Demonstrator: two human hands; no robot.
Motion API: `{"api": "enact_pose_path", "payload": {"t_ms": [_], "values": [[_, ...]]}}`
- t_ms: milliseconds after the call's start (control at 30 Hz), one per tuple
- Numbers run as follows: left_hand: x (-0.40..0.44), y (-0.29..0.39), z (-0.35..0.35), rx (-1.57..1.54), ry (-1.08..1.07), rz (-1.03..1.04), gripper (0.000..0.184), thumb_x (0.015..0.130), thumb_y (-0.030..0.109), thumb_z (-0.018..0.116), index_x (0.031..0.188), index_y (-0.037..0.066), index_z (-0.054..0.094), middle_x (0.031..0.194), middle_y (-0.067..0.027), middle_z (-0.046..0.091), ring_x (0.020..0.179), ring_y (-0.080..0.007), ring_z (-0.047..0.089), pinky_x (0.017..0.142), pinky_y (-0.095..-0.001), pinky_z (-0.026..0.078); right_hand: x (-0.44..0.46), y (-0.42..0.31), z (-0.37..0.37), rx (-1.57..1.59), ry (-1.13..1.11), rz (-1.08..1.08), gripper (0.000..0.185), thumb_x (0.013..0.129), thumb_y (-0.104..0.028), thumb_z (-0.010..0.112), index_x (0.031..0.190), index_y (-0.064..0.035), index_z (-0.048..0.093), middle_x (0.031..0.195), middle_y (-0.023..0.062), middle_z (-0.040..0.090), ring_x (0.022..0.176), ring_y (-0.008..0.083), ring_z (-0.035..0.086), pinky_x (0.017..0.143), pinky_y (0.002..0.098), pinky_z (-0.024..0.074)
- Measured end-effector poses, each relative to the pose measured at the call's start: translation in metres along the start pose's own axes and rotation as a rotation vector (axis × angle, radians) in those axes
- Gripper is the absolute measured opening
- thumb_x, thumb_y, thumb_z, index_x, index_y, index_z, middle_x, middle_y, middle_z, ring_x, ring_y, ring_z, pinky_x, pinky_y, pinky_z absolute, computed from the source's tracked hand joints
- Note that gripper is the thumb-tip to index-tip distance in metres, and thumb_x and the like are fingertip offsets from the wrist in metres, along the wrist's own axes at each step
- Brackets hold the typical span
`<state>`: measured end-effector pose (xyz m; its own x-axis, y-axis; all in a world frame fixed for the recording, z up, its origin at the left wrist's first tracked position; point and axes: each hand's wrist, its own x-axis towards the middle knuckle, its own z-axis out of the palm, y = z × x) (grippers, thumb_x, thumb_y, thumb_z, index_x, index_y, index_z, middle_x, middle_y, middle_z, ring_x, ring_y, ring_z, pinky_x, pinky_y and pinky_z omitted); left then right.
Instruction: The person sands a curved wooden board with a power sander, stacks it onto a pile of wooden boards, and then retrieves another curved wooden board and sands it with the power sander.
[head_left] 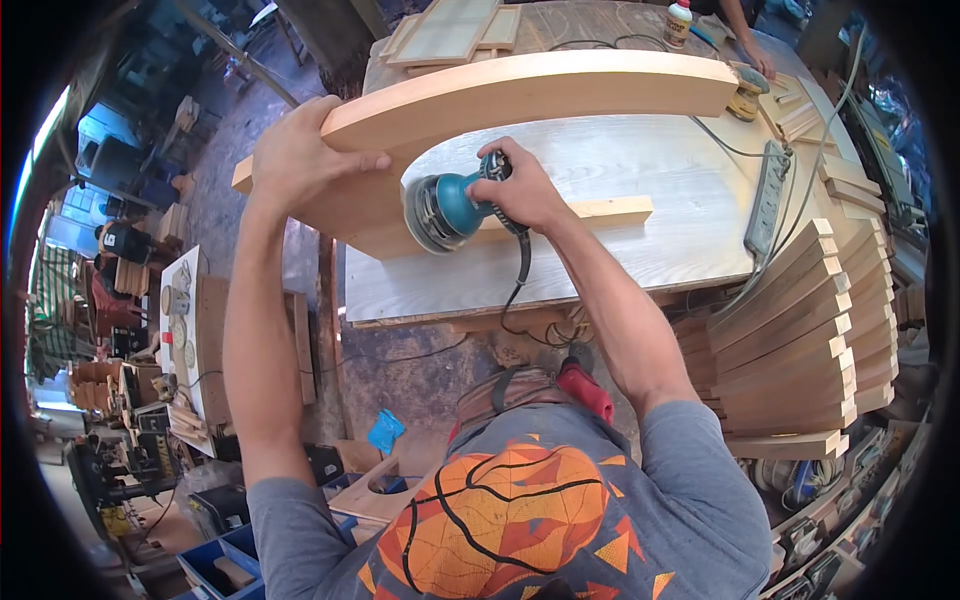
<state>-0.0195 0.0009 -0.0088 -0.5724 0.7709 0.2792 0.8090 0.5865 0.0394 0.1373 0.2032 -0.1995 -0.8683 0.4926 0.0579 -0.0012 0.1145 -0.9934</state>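
A large curved wooden piece (530, 88) stands over a pale workbench (620, 260). My left hand (300, 155) grips its left part, with the thumb lying across the wood. In my right hand (520, 190) is a teal sander (460, 208), held by its body with the fingers wrapped round it. The sander's round pad faces left, against or very close to the inner face of the wooden piece; exact contact is hard to tell. From the sander a black cord hangs over the bench's near edge. A straight wooden strip (615, 211) lies beside my right forearm.
A power strip (768, 195) with cables lies at the bench's right. Behind it are a yellow sander (747, 95), a bottle (677, 24) and another person's hand (760, 58). Stacked wooden pieces (785, 345) stand at the right. Framed panels (450, 30) lie at the far left of the bench.
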Motion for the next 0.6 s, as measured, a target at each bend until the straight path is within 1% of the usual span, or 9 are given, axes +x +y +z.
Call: {"api": "enact_pose_path", "payload": {"t_ms": [100, 167, 300, 367, 400, 467, 500, 567, 600], "values": [[-0.002, 0.006, -0.007, -0.029, -0.023, -0.024, 0.081, 0.058, 0.067, 0.092, 0.112, 0.009, 0.075, 0.105, -0.0132, 0.078, 0.103, -0.0334, 0.074, 0.090, -0.0448, 0.055, 0.005, 0.000, -0.001, -0.080, -0.023, -0.042, 0.056, 0.076, -0.017, 0.087, 0.124, -0.0029, 0.062, 0.093, 0.0068, 0.062, 0.081, 0.0157, 0.063, 0.070, 0.0308, 0.0535], [-0.002, 0.009, -0.009, -0.014, -0.062, -0.035, 0.082, 0.058, 0.067, 0.092, 0.113, 0.009, 0.075, 0.107, -0.0141, 0.078, 0.103, -0.0340, 0.074, 0.091, -0.0445, 0.055, 0.004, -0.002, 0.000, 0.306, -0.029, 0.107, 0.056, 0.076, -0.016, 0.087, 0.124, -0.0024, 0.061, 0.093, 0.0078, 0.063, 0.079, 0.0154, 0.062, 0.068, 0.0303, 0.0530], [-0.003, 0.006, -0.005, -0.016, -0.063, -0.046, 0.078, 0.059, 0.065, 0.093, 0.110, 0.009, 0.076, 0.104, -0.0135, 0.078, 0.100, -0.0345, 0.074, 0.088, -0.0450, 0.055, 0.004, 0.006, 0.003, 0.308, 0.005, 0.092, 0.056, 0.076, -0.016, 0.087, 0.123, -0.0019, 0.061, 0.094, 0.0086, 0.063, 0.079, 0.0156, 0.063, 0.066, 0.0305, 0.0527], [0.000, 0.006, -0.006, -0.025, -0.060, -0.045, 0.073, 0.060, 0.062, 0.093, 0.107, 0.009, 0.076, 0.100, -0.0129, 0.078, 0.097, -0.0345, 0.074, 0.086, -0.0451, 0.055, 0.007, 0.007, 0.001, 0.112, -0.034, -0.029, 0.055, 0.077, -0.015, 0.087, 0.124, -0.0022, 0.060, 0.093, 0.0089, 0.064, 0.077, 0.0148, 0.063, 0.063, 0.0295, 0.0520], [0.002, 0.006, -0.007, -0.024, -0.055, -0.037, 0.073, 0.060, 0.062, 0.093, 0.107, 0.009, 0.076, 0.100, -0.0129, 0.078, 0.097, -0.0345, 0.074, 0.086, -0.0451, 0.055, 0.008, 0.005, 0.001, 0.112, -0.027, -0.034, 0.055, 0.077, -0.015, 0.087, 0.124, -0.0022, 0.060, 0.093, 0.0089, 0.064, 0.077, 0.0148, 0.063, 0.063, 0.0295, 0.0520], [0.001, 0.008, -0.006, -0.023, -0.054, -0.028, 0.069, 0.060, 0.060, 0.094, 0.102, 0.009, 0.075, 0.096, -0.0119, 0.077, 0.094, -0.0337, 0.073, 0.084, -0.0452, 0.054, 0.007, 0.005, 0.002, 0.273, -0.019, 0.080, 0.055, 0.077, -0.016, 0.087, 0.123, -0.0020, 0.061, 0.093, 0.0084, 0.063, 0.078, 0.0149, 0.063, 0.065, 0.0292, 0.0519], [0.001, 0.008, -0.006, -0.021, -0.060, -0.023, 0.069, 0.060, 0.060, 0.094, 0.102, 0.009, 0.075, 0.096, -0.0119, 0.077, 0.094, -0.0337, 0.073, 0.084, -0.0452, 0.054, 0.003, 0.002, 0.002, 0.279, -0.014, 0.084, 0.055, 0.077, -0.016, 0.087, 0.123, -0.0020, 0.061, 0.093, 0.0084, 0.063, 0.078, 0.0149, 0.063, 0.065, 0.0292, 0.0519], [0.002, 0.008, -0.003, -0.088, -0.017, -0.010, 0.067, 0.059, 0.060, 0.094, 0.096, 0.008, 0.073, 0.091, -0.0110, 0.076, 0.090, -0.0327, 0.073, 0.082, -0.0449, 0.054, -0.002, -0.003, 0.001, 0.527, -0.005, 0.239, 0.055, 0.077, -0.015, 0.088, 0.124, -0.0020, 0.061, 0.092, 0.0085, 0.063, 0.079, 0.0148, 0.063, 0.066, 0.0292, 0.0520], [0.002, 0.009, -0.004, -0.086, -0.027, -0.009, 0.067, 0.059, 0.060, 0.094, 0.096, 0.008, 0.073, 0.091, -0.0110, 0.076, 0.090, -0.0327, 0.073, 0.082, -0.0449, 0.054, 0.000, 0.000, 0.001, 0.533, -0.003, 0.248, 0.055, 0.077, -0.015, 0.088, 0.124, -0.0020, 0.061, 0.092, 0.0085, 0.063, 0.079, 0.0148, 0.063, 0.066, 0.0292, 0.0520]]}}
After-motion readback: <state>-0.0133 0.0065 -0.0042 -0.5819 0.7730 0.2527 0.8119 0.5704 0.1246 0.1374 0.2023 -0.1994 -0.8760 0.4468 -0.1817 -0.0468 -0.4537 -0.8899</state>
